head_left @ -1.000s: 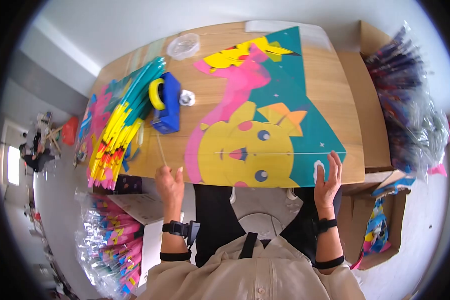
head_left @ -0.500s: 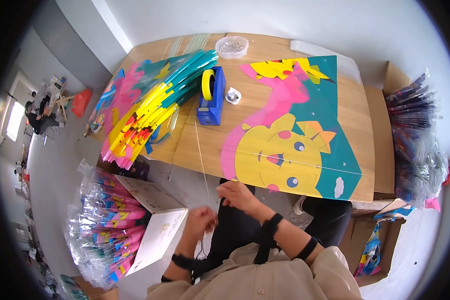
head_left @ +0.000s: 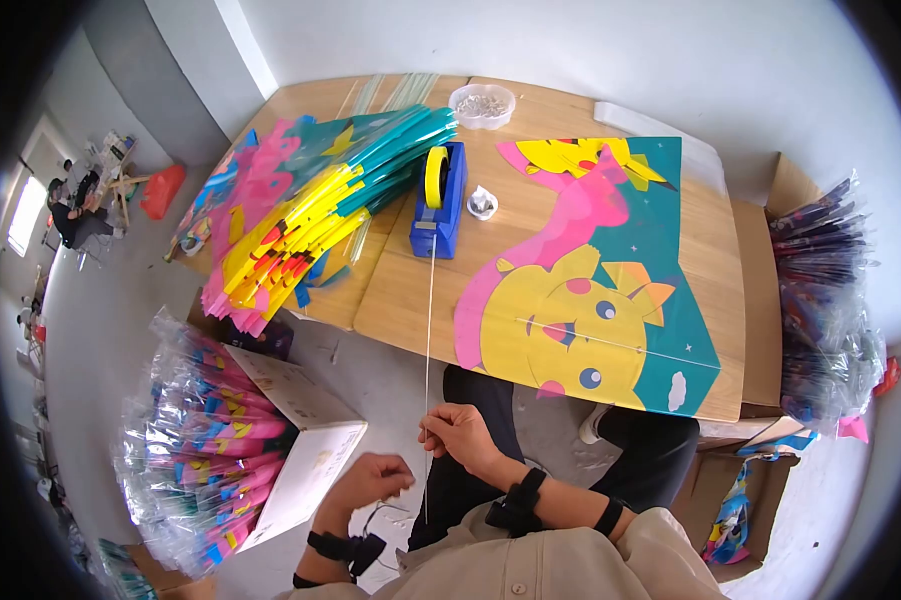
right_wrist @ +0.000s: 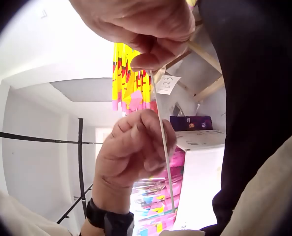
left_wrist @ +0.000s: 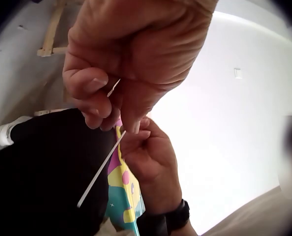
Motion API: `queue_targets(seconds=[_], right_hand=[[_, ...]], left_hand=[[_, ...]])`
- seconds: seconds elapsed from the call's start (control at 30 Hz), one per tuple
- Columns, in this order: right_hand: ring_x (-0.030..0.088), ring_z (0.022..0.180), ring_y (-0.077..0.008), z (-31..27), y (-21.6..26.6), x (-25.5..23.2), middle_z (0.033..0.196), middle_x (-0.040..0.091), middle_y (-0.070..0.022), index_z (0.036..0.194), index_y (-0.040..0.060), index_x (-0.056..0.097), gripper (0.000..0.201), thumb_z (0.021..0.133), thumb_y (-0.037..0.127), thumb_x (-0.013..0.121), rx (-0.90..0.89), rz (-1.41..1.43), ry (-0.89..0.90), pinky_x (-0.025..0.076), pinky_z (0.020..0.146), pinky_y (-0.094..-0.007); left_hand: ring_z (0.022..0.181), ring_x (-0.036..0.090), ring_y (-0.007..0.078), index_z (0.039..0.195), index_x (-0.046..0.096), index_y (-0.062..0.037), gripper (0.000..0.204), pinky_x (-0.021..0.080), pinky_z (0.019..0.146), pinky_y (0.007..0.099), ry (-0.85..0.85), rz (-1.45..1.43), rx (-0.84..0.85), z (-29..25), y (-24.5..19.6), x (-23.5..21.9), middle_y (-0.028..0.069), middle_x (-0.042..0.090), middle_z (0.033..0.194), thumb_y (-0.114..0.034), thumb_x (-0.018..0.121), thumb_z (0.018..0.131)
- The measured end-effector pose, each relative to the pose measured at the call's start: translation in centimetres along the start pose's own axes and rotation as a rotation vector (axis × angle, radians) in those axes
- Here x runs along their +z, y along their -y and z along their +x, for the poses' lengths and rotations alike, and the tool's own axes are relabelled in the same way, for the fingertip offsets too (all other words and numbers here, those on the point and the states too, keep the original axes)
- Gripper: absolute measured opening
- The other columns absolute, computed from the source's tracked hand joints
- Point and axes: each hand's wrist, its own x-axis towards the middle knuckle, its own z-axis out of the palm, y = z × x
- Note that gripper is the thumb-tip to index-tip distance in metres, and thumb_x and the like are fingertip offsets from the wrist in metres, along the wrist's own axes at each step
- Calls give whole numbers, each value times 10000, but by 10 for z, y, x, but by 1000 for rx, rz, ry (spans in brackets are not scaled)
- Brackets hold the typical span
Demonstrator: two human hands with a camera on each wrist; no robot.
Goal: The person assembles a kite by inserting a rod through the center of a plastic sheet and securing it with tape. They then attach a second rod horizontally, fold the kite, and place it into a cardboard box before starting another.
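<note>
My right hand [head_left: 460, 435] pinches a thin white rod [head_left: 429, 340], which stands nearly upright over my lap in the head view. Its upper part overlaps the blue tape dispenser [head_left: 451, 200]. Just beside it is my left hand [head_left: 372, 482], its fingers curled. Between those fingers a small pale sliver [left_wrist: 114, 87] shows in the left wrist view; what it is cannot be made out. On the table [head_left: 390, 285] lies a flat kite sheet [head_left: 510, 365] printed with a yellow cartoon face, a white rod across it.
Folded kite sheets [head_left: 310, 230] lie on the table's left, near a clear tub [head_left: 483, 108] of small parts and a small white dish [head_left: 481, 204]. Wrapped kites [head_left: 210, 440] bulge beside a white box flap [head_left: 300, 480] at lower left. Cardboard boxes [head_left: 755, 300] stand on the right.
Both hands have moved from the table's front edge to over the lap. The right hand has crossed from the kite's corner to the rod, which now stands more upright.
</note>
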Motion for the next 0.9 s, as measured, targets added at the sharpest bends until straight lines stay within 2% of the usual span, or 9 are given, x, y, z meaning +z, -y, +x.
queue_targets(seconds=[0.17,0.23,0.37,0.43,0.53,0.6,0.7,0.77,0.9], right_hand=[[598,564,-77,8,-7,-2,703,640,-44,804,10,633,170,909,125,564,-21,-52,3,475,476,-199],[595,561,-77,7,-8,-2,698,638,-43,801,8,632,171,908,123,562,-39,-67,6,473,473,-199],[586,555,-80,2,-2,2,681,622,-45,777,-7,616,191,904,122,553,-37,-95,-38,467,471,-209],[586,554,-87,0,0,3,670,613,-48,761,-15,605,208,902,129,551,-34,-92,-59,466,470,-220],[588,562,-85,-1,0,2,677,612,-48,763,-17,603,210,904,129,549,-24,-67,-67,467,476,-217],[587,562,-85,0,-1,1,676,610,-48,769,-18,605,202,902,122,547,-42,-60,-58,464,474,-217],[587,559,-84,-2,4,1,676,612,-51,778,-21,606,194,900,118,545,-38,-65,-58,461,471,-217],[587,555,-86,-2,3,0,667,610,-54,773,-23,606,192,896,111,544,-56,-73,-61,458,468,-219],[558,535,-72,-1,3,-2,669,609,-39,758,-27,605,198,896,107,557,-77,-104,-70,443,462,-210]], left_hand=[[556,516,42,850,614,-38,131,403,497,189,-247,37,225,45,-47,-33,0,589,660,-168,609,868],[640,546,50,936,615,-6,141,419,548,199,-350,-34,379,73,-77,-45,-8,587,726,-133,576,888],[789,568,108,1118,594,14,284,459,710,252,-803,315,825,172,-121,-87,13,590,841,-187,569,920],[762,572,147,1096,619,25,264,465,758,267,-818,312,647,202,-156,-104,16,597,794,-155,573,909],[685,552,130,950,673,20,192,457,636,262,-762,194,527,239,-186,-121,22,610,742,-141,612,864],[562,507,109,802,684,-8,116,374,474,253,-695,60,334,246,-202,-122,30,609,664,-120,658,792],[479,443,85,719,668,-39,79,270,396,245,-622,42,335,249,-215,-119,23,592,624,-112,695,734],[459,437,88,700,663,-23,48,267,379,257,-648,44,348,258,-214,-118,23,582,595,-57,694,713],[522,533,132,692,654,3,46,420,514,241,-778,139,458,263,-209,-109,65,612,623,7,662,737]])
